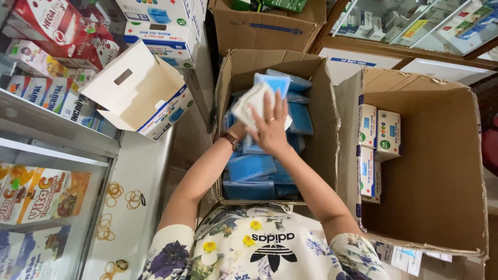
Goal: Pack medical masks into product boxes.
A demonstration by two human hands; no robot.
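Item: stack of flat face-mask packs, white and pale blue, held over the far half of the middle carton, nearer its far-left corner than its right wall.

Hands: right hand lies flat on top of the stack, fingers spread and pointing to the carton's far edge. Left hand is mostly hidden beneath it; it seems to support the stack from below, but its grip cannot be told.

Orientation: the stack's long axis runs slantwise, from the carton's near-left toward its far-right; its upper end points to the far wall.

Progress, as judged: the middle carton holds many blue packs heaped to about half depth. An open white box rests on the counter edge at left, its flap raised, apparently empty. The right carton carries four small closed boxes against its left wall; most of its floor is bare.
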